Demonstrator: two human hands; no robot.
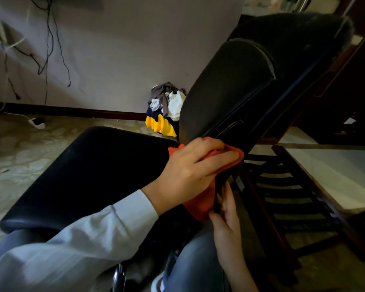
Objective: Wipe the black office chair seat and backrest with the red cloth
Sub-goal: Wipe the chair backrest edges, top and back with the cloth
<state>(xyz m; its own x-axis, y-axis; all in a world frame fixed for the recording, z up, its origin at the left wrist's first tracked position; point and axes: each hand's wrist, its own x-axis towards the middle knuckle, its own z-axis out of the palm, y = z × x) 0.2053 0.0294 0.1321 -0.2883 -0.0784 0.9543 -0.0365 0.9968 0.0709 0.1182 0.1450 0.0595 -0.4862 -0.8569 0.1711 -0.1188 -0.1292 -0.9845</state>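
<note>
The left hand (194,165) has its fingers curled over the red cloth (200,205) and presses it onto the lowest part of the backrest (230,91), right where that panel meets the rear edge of the seat (89,171). A loose tail of the cloth hangs below the wrist. The right hand (228,220) reaches up from underneath with fingers fairly straight, lying against the dark lower edge of the backrest just beside the hanging tail; whether it touches the cloth I cannot tell.

The relation that matters is that the backrest's long axis runs from the cloth up and away to the right, so nearly all of its length lies beyond the left hand's fingertips. The seat stretches the other way, to the left under the left forearm. The left hand is the one placed to wipe, and a sweep along the backrest looks like the natural stroke, with the right hand steadying the panel.
</note>
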